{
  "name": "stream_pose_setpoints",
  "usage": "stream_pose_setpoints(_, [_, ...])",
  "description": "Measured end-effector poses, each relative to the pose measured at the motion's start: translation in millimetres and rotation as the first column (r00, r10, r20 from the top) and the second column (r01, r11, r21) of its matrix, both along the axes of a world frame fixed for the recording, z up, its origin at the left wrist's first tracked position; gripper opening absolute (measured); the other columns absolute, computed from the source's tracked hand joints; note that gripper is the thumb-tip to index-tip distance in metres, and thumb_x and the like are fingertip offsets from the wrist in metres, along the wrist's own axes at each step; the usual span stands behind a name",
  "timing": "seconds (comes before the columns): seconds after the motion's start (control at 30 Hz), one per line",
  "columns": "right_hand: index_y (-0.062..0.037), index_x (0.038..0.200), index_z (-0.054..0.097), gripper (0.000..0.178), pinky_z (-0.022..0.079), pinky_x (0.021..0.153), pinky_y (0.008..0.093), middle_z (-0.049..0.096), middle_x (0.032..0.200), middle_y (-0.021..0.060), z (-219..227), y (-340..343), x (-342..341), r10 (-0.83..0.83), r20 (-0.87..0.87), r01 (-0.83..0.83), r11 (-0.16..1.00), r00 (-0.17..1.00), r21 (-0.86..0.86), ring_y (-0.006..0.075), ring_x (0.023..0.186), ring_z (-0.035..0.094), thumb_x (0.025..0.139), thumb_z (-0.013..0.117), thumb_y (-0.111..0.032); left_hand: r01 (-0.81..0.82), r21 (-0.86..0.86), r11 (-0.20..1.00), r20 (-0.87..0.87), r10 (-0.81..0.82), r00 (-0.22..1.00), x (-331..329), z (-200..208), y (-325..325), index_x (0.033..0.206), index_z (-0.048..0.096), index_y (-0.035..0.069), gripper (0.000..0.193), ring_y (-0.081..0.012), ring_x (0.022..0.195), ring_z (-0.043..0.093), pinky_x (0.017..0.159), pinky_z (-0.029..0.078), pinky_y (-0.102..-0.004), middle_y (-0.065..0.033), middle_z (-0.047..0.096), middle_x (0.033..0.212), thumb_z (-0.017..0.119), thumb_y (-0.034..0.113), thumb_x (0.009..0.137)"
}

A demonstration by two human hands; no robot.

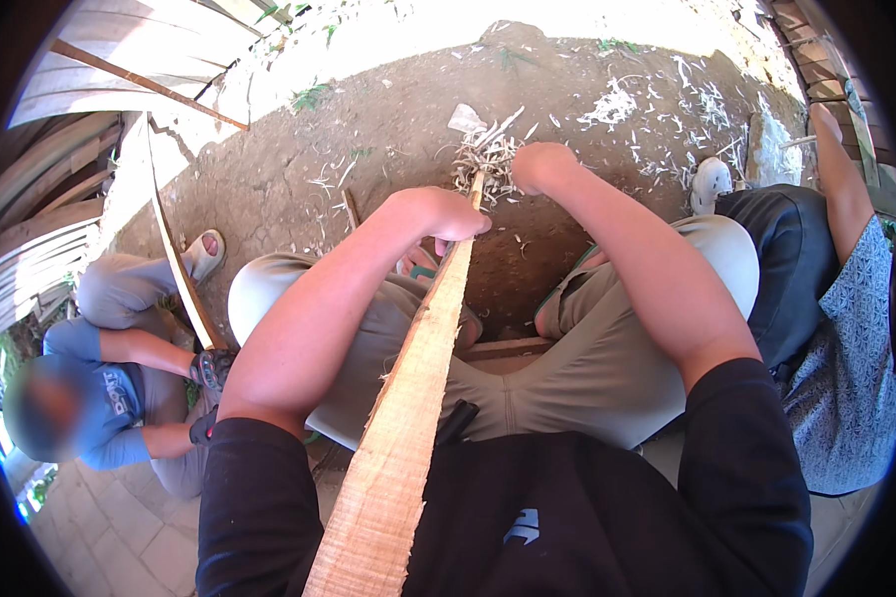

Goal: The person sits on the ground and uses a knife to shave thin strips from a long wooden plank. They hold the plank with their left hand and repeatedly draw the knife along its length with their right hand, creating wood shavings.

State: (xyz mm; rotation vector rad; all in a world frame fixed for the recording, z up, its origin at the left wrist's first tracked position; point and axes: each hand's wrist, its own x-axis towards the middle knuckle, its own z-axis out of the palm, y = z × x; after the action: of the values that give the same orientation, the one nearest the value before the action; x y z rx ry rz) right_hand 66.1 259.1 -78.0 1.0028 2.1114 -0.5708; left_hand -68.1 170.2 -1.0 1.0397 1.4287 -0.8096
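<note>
A long pale wooden strip (398, 438), rough along its edges, runs from my lap out between my knees, narrowing toward its far end. My left hand (446, 214) is closed around it near that end, the thumb lying along its side. Just right of the tip, my right hand (544, 167) is curled into a fist, its back toward me. What that fist holds, if anything, is hidden. A pile of curled wood shavings (486, 159) lies on the ground around the strip's far end. At my waist, a short black handle-like piece (456, 422) shows beside the strip.
At the left, a person in a blue shirt (120, 393) with dark gloves holds another long curved strip (175, 254). Close at my right sits a person in patterned cloth (851, 378). Scattered shavings (612, 104) and a pale block (769, 149) lie on the dirt ground.
</note>
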Motion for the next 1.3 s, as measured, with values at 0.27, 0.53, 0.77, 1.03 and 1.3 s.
stream_pose_setpoints(0.27, [-0.0092, 0.106, 0.072, 0.029, 0.055, 0.077, 0.0373, 0.071, 0.106, 0.0094, -3.7, -3.8, 1.6, 0.105, 0.062, -0.107, 0.994, 0.993, 0.024, 0.0248, 0.094, 0.07, 0.08, 0.06, -0.013, 0.02, 0.043, 0.999, 0.012, -0.02, 1.0, 1.1, 0.0, -0.5, 0.115, 0.06, 0.004, 0.054, -0.0306, 0.082, 0.066, 0.072, 0.055, -0.045, -0.0148, 0.067, 0.097, 0.038, 0.047, 0.092])
stream_pose_setpoints(0.53, [-0.0091, 0.104, 0.072, 0.027, 0.054, 0.079, 0.0368, 0.071, 0.105, 0.009, 4.8, -2.0, -1.8, 0.041, -0.044, -0.033, 0.986, 0.998, 0.162, 0.0236, 0.097, 0.069, 0.08, 0.06, -0.014, -0.041, 0.017, 0.999, 0.011, 0.041, 0.999, -3.8, -13.7, -5.8, 0.114, 0.059, 0.003, 0.053, -0.0317, 0.08, 0.065, 0.069, 0.056, -0.0469, -0.0151, 0.065, 0.098, 0.039, 0.047, 0.092])
stream_pose_setpoints(0.77, [-0.0087, 0.101, 0.072, 0.024, 0.054, 0.08, 0.0368, 0.071, 0.104, 0.0087, -14.4, -10.1, -2.3, -0.029, -0.085, 0.037, 0.994, 0.996, 0.101, 0.0237, 0.098, 0.068, 0.081, 0.059, -0.013, -0.048, -0.013, 0.999, 0.011, 0.049, 0.999, -2.1, -12.9, -3.8, 0.117, 0.057, 0.003, 0.053, -0.0326, 0.082, 0.065, 0.07, 0.056, -0.0475, -0.0157, 0.063, 0.101, 0.04, 0.047, 0.092])
stream_pose_setpoints(1.03, [-0.0099, 0.104, 0.072, 0.027, 0.054, 0.08, 0.0377, 0.07, 0.108, 0.0104, -3.8, 1.9, -2.5, -0.025, -0.115, 0.039, 0.992, 0.993, 0.123, 0.0233, 0.1, 0.068, 0.081, 0.058, -0.012, -0.094, -0.023, 0.995, -0.011, 0.093, 0.996, -1.5, -10.5, -7.0, 0.12, 0.055, 0.003, 0.052, -0.0335, 0.085, 0.065, 0.071, 0.056, -0.0488, -0.0158, 0.063, 0.102, 0.039, 0.044, 0.094])
stream_pose_setpoints(1.3, [-0.0101, 0.107, 0.071, 0.028, 0.054, 0.081, 0.0369, 0.07, 0.109, 0.0084, -2.5, -0.4, 3.9, -0.007, -0.025, 0.011, 0.987, 1.0, 0.163, 0.0227, 0.1, 0.068, 0.082, 0.057, -0.013, -0.006, 0.052, 0.999, 0.013, 0.005, 1.0, 2.2, -1.4, -5.8, 0.089, 0.063, -0.001, 0.053, -0.0264, 0.072, 0.063, 0.069, 0.052, -0.0418, -0.0132, 0.063, 0.078, 0.035, 0.044, 0.094])
